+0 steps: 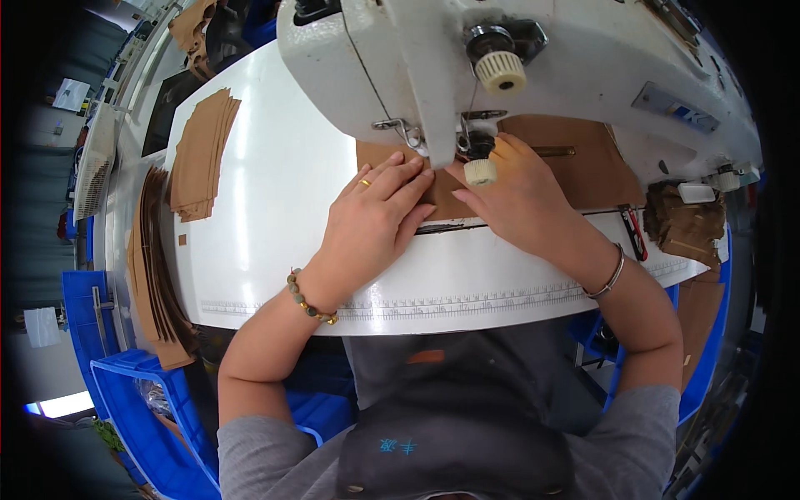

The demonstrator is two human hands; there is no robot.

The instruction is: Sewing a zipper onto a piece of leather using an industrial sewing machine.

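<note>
Mid-seam: both hands, left [377, 218] and right [518, 193], pressed flat on the brown leather piece [583, 162] under the sewing machine [533, 50] needle; next needs steady feeding, I'd guess

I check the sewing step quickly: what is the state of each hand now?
Left hand: open, flat on the brown piece.
Right hand: open, pressing the same piece.

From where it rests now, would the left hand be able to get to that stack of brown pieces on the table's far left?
Probably yes: the left hand lies flat on the brown piece, and bare white table separates it from the stack.
</note>
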